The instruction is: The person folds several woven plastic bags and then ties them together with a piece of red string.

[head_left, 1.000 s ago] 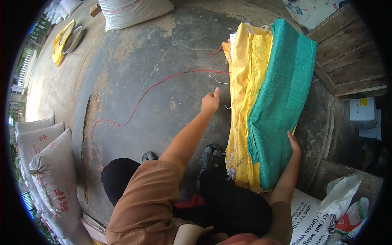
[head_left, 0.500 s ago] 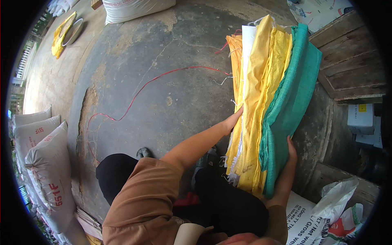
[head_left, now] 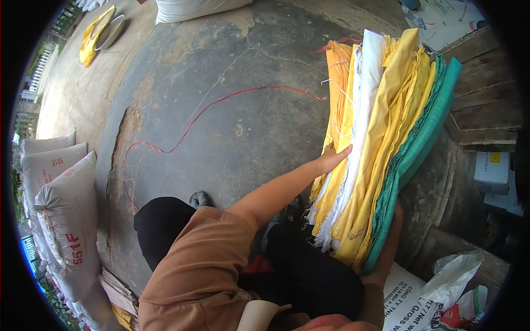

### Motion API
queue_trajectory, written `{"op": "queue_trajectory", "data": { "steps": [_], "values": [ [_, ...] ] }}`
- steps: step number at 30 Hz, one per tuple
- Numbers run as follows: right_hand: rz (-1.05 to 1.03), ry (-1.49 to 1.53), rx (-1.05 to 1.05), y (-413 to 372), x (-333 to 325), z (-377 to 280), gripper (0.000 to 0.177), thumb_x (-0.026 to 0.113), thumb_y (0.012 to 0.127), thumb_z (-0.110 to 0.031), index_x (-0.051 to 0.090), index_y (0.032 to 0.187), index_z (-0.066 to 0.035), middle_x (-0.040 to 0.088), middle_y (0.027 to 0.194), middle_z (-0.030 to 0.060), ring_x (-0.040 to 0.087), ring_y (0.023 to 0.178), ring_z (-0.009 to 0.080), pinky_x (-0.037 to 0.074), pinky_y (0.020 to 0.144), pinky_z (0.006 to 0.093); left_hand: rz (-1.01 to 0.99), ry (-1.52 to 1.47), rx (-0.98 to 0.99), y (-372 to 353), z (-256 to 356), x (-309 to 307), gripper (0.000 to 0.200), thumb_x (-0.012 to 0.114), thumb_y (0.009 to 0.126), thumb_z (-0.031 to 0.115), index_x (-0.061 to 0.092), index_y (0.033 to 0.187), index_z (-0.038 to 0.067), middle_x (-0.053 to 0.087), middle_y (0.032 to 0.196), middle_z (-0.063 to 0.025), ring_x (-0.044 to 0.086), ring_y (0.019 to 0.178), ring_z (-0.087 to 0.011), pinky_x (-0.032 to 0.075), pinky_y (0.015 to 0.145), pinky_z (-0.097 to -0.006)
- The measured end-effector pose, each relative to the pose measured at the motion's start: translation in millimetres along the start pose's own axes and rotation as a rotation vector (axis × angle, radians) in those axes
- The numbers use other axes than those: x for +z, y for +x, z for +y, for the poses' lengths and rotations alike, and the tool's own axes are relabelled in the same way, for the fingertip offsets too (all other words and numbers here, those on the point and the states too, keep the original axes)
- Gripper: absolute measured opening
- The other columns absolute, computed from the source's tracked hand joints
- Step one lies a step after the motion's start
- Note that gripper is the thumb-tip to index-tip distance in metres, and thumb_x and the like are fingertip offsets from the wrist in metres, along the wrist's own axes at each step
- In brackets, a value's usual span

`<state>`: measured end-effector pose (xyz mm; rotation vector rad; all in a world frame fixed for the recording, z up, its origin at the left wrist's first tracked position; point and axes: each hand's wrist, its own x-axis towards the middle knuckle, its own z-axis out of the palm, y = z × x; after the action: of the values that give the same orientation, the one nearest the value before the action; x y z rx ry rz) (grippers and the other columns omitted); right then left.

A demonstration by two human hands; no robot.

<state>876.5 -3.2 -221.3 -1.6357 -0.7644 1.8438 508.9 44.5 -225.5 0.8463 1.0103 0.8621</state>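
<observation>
A thick bundle of folded woven sacks, with orange, white and yellow layers [head_left: 381, 160] and a green sack [head_left: 422, 149] on its right side, stands on edge in front of my knees. My left hand [head_left: 333, 160] presses on the bundle's left side, its thumb over the yellow and white layers and its other fingers partly hidden. Low on the right, my right hand [head_left: 396, 220] is against the green sack, its fingers mostly hidden behind it. A red string [head_left: 221, 100] lies curved on the floor to the left.
Full white sacks [head_left: 69, 212] stand at the left, and another [head_left: 193, 8] at the top. A yellow sack [head_left: 88, 47] lies beside a round basin [head_left: 112, 32]. Wooden panels [head_left: 483, 83] and white boxes [head_left: 492, 172] are at right. Printed sacks [head_left: 406, 298] lie lower right.
The bundle has shifted right in view and tilted, showing more of its white and orange layers. My left hand has moved right with its thumb over the layers; my right hand is more hidden.
</observation>
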Motion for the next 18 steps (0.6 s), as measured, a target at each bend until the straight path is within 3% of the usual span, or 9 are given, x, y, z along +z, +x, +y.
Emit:
{"op": "queue_trajectory", "data": {
  "steps": [1, 4, 6, 9, 10, 11, 13, 15, 18],
  "values": [
    [0.036, -0.035, 0.092, 2.8, 4.7, -5.8, 0.069, 0.043, 0.083, -0.055, 0.038, 0.127, -0.003, 0.052, 0.113, 0.0116, 0.054, 0.096, 0.0262, 0.043, 0.085, 0.0356, 0.127, 0.171, -0.078, -1.3, -4.0, -8.2, 0.077, 0.034, 0.081, 0.062, 0.036, 0.128, 0.002, 0.03, 0.131, -0.0259, 0.03, 0.123, -0.0304, 0.025, 0.101, -0.0363],
    [0.116, -0.175, 0.069, 3.6, 18.5, -16.3, 0.07, 0.04, 0.083, -0.059, 0.04, 0.126, -0.003, 0.052, 0.113, 0.0121, 0.054, 0.096, 0.0275, 0.043, 0.085, 0.0372, 0.171, 0.12, -0.114, 6.3, -31.4, -22.3, 0.075, 0.029, 0.082, 0.063, 0.04, 0.127, 0.004, 0.031, 0.131, -0.0271, 0.024, 0.124, -0.0332, 0.023, 0.102, -0.0387],
    [0.121, -0.163, 0.084, 4.6, 23.8, -16.3, 0.07, 0.04, 0.083, -0.058, 0.04, 0.125, -0.003, 0.052, 0.113, 0.012, 0.054, 0.096, 0.0273, 0.043, 0.086, 0.0369, 0.058, 0.113, -0.054, 4.1, -34.5, -25.4, 0.073, 0.026, 0.083, 0.062, 0.04, 0.127, 0.006, 0.037, 0.128, -0.0264, 0.034, 0.119, -0.0359, 0.027, 0.1, -0.0387],
    [0.131, -0.143, 0.106, -1.7, 28.2, -10.8, 0.069, 0.04, 0.083, -0.058, 0.04, 0.125, -0.003, 0.052, 0.113, 0.012, 0.054, 0.096, 0.0271, 0.043, 0.086, 0.0366, 0.054, 0.083, -0.109, 4.4, -23.9, -23.3, 0.072, 0.029, 0.084, 0.06, 0.041, 0.125, 0.002, 0.044, 0.123, -0.0233, 0.046, 0.109, -0.0335, 0.033, 0.094, -0.0369],
    [0.132, -0.137, 0.111, -9.6, 25.6, -9.2, 0.069, 0.04, 0.083, -0.058, 0.04, 0.125, -0.003, 0.052, 0.113, 0.0119, 0.054, 0.096, 0.027, 0.042, 0.086, 0.0365, 0.092, -0.03, -0.129, 7.0, -24.5, -21.0, 0.07, 0.034, 0.084, 0.057, 0.042, 0.123, -0.001, 0.05, 0.117, -0.0197, 0.054, 0.1, -0.0282, 0.04, 0.087, -0.0349],
    [0.133, -0.128, 0.116, -7.9, 25.9, -8.8, 0.069, 0.04, 0.083, -0.058, 0.04, 0.125, -0.003, 0.052, 0.113, 0.0119, 0.054, 0.096, 0.0269, 0.042, 0.086, 0.0364, 0.092, -0.035, -0.133, 14.5, -33.1, -20.8, 0.07, 0.034, 0.084, 0.057, 0.042, 0.123, -0.001, 0.05, 0.117, -0.0197, 0.054, 0.1, -0.0282, 0.04, 0.087, -0.0349],
    [0.137, -0.107, 0.125, -10.4, 31.1, -5.4, 0.069, 0.04, 0.083, -0.058, 0.04, 0.125, -0.003, 0.052, 0.113, 0.0119, 0.054, 0.096, 0.0267, 0.042, 0.086, 0.0361, 0.184, -0.567, -0.181, 33.0, -52.9, -22.0, 0.068, 0.038, 0.084, 0.055, 0.042, 0.122, -0.001, 0.054, 0.112, -0.0172, 0.054, 0.1, -0.0235, 0.042, 0.084, -0.0326],
    [0.14, -0.087, 0.132, -5.5, 32.5, -11.2, 0.069, 0.04, 0.083, -0.057, 0.041, 0.124, -0.002, 0.052, 0.113, 0.0118, 0.054, 0.096, 0.0265, 0.042, 0.086, 0.0359, 0.216, -0.682, -0.21, 36.1, -45.8, -17.6, 0.066, 0.039, 0.084, 0.056, 0.043, 0.123, 0.002, 0.056, 0.109, -0.0151, 0.055, 0.098, -0.022, 0.043, 0.084, -0.0319],
    [0.143, -0.047, 0.138, -7.7, 39.3, -9.9, 0.068, 0.04, 0.083, -0.057, 0.041, 0.124, -0.002, 0.053, 0.113, 0.0117, 0.054, 0.096, 0.0263, 0.042, 0.086, 0.0355, -0.153, -0.852, -0.237, 14.9, -2.2, -16.6, 0.065, 0.043, 0.083, 0.053, 0.041, 0.124, 0.003, 0.053, 0.115, -0.0123, 0.056, 0.098, -0.0206, 0.043, 0.087, -0.0332]
  ]
}}
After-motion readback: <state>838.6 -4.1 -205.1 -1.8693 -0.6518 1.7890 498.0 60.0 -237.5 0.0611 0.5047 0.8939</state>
